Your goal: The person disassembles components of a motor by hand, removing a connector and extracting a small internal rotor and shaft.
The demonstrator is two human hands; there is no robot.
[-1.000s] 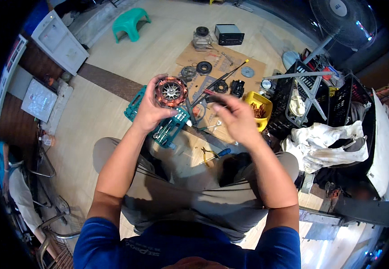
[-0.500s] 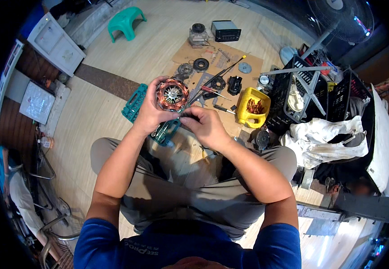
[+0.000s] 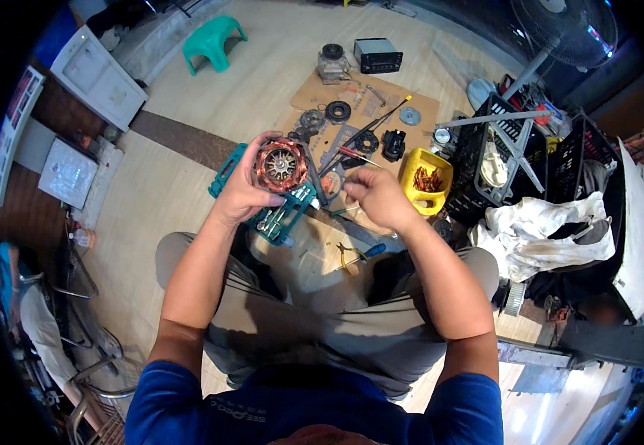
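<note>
Head view, looking down on a seated person's lap and a wooden floor. A round motor stator with copper-coloured windings and a grey metal core (image 3: 280, 165) is held up in the left hand (image 3: 244, 194), whose fingers are clamped around its rim; it sits just above a teal plastic tool tray (image 3: 266, 200) lying on the floor. The right hand (image 3: 376, 196) is raised beside it, fingers pinched together — on what cannot be told, though a thin dark rod (image 3: 320, 185) appears to run between this hand and the stator.

Beyond the hands, a sheet of brown cardboard (image 3: 322, 93) carries scattered round metal parts. A yellow plastic bin (image 3: 424, 178) stands just right of the hands, black plastic crates (image 3: 511, 159) farther right, and yellow-handled pliers (image 3: 350, 256) lie near the knees.

The step in hand seems to be inspection or probing of the stator windings. A steady grip is likely called for next, with the right hand's fingertips guided carefully to the coil — the fine copper wire looks easily damaged.
</note>
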